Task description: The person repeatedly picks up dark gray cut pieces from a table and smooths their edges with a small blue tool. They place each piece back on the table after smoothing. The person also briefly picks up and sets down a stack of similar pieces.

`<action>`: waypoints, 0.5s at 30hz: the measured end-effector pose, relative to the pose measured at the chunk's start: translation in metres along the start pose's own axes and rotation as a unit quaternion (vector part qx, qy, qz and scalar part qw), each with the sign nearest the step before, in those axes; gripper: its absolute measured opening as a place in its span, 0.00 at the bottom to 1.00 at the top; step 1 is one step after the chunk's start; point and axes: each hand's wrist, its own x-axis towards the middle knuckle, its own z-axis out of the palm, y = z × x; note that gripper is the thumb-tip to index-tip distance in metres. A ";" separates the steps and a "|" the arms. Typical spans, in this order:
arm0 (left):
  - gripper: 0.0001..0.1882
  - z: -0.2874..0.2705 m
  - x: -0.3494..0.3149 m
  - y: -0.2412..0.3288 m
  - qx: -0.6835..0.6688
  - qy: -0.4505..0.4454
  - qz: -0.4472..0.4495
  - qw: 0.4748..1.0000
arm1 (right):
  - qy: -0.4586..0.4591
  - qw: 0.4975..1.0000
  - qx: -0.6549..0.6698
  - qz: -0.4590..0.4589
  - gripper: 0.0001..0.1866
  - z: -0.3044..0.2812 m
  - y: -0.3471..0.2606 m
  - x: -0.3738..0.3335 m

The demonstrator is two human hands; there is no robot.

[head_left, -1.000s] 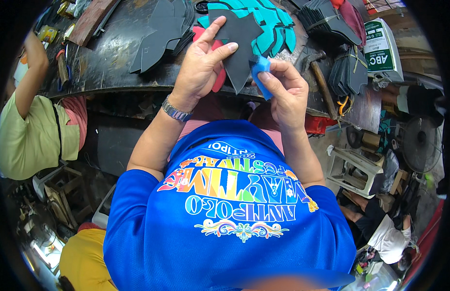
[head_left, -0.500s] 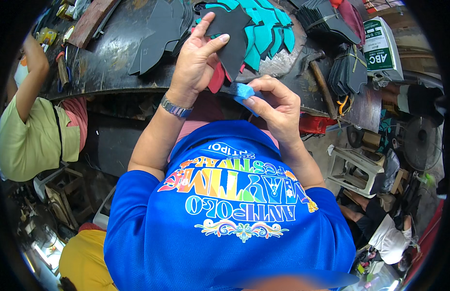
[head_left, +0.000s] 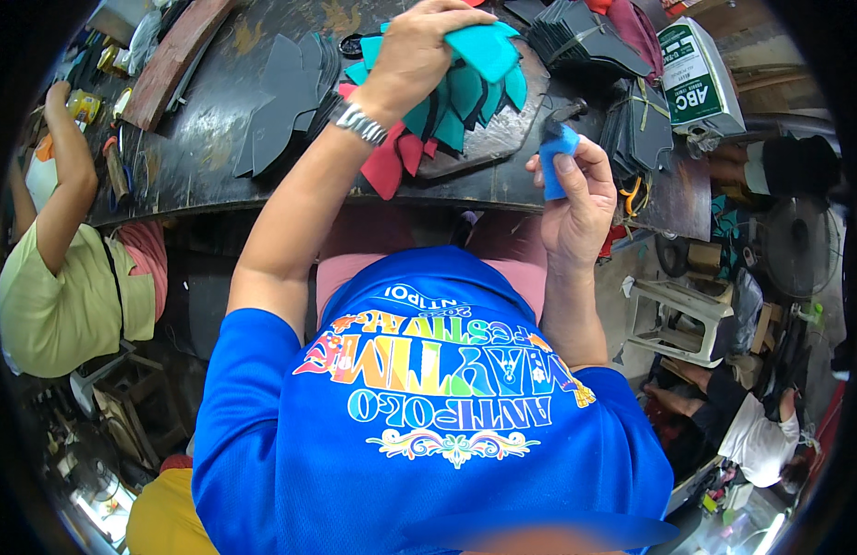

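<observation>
Pinches the sponge (head_left: 551,169) in closed right fingers (head_left: 578,183), right of the pile (head_left: 461,102), rests parted left fingers (head_left: 464,18) on a piece (head_left: 486,52) atop it, too hidden to tell if gripped, and perhaps risks toppling the pile through too low a grab or smudging it through a stray swing.

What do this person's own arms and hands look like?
Both are gloveless: the left hand and the right hand. A silver-coloured metal link band circles the left wrist; none shows on the right. The forearms are bare, and short, bright blue sleeves cover the upper arms.
</observation>
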 end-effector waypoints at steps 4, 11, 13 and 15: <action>0.17 0.028 0.014 -0.039 0.142 -0.082 0.070 0.984 | -0.008 1.000 -0.006 0.004 0.11 -0.001 -0.001 -0.003; 0.19 0.019 0.012 -0.049 0.172 -0.170 0.110 0.964 | -0.007 1.000 -0.007 0.029 0.12 0.001 0.005 -0.006; 0.21 -0.006 0.010 -0.035 0.189 -0.132 0.101 0.968 | -0.011 0.999 -0.008 0.035 0.12 0.002 0.008 -0.004; 0.24 -0.040 0.007 -0.026 0.184 -0.107 0.103 0.972 | -0.021 0.999 -0.010 0.036 0.12 0.004 0.011 -0.002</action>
